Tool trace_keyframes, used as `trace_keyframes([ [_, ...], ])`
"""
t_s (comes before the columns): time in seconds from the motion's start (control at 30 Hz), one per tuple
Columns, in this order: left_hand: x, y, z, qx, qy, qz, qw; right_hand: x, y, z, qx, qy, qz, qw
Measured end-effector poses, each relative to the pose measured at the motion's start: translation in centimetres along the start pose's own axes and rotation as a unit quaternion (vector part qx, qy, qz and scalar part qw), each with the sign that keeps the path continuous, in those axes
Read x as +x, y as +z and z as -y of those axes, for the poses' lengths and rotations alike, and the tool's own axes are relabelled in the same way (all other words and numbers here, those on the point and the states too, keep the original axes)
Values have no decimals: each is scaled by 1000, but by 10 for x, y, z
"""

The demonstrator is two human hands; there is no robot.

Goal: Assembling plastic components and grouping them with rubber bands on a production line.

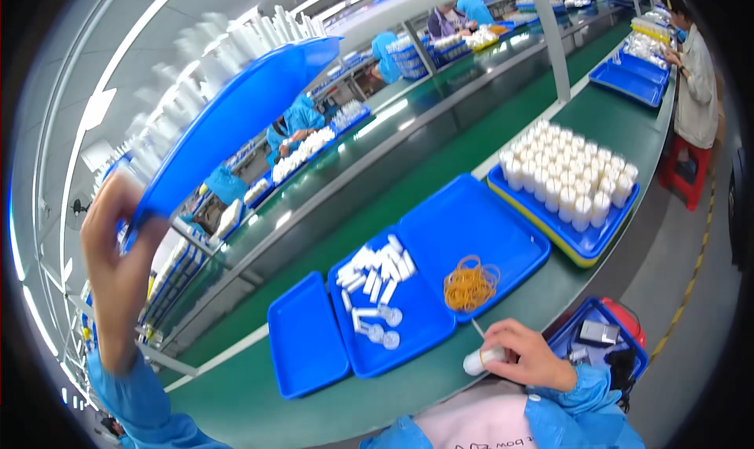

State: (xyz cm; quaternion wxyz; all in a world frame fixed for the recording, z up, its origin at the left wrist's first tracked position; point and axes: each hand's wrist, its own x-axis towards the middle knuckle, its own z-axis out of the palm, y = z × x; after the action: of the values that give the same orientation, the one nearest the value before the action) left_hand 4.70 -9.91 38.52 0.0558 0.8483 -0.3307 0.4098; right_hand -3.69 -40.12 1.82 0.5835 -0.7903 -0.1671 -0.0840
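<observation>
My left hand [118, 268] is raised at the left, its fingers and thumb closed round the near edge of a blue tray [228, 127]. This tray is tilted high above the bench, with many white tubes [208, 72] standing on it, partly smeared by motion. Low at the bench's near edge, my right hand [534, 360] closes round a small white cylinder [482, 361]. A thin pale stick [477, 328] shows beside its upper end; whether they are joined I cannot tell. Closest to that hand are tan rubber bands [471, 284], heaped in a blue tray [510, 229].
Another blue tray [400, 340] holds short white tubes [377, 270] and clear round-ended pieces [385, 323]. A smaller blue tray [308, 339] lies to its left. White cylinders [565, 174] stand packed at the right. A blue bin [640, 362] sits below the bench; a co-worker [695, 87] sits farther right.
</observation>
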Motion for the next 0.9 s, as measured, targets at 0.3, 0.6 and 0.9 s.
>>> trace_keyframes([
  [0.3, -191, -5, -40, -8, -85, 184, 979, -7, 24, 12, 6, -9, 45, 999],
  [0.6, -316, 52, 9, 46, -183, 57, 980, 23, 38, 13, -22, -3, 58, 998],
  [0.9, -407, 116, 61, 115, -128, 16, 985, 62, 80, 22, 4, 4, 162, 987],
])
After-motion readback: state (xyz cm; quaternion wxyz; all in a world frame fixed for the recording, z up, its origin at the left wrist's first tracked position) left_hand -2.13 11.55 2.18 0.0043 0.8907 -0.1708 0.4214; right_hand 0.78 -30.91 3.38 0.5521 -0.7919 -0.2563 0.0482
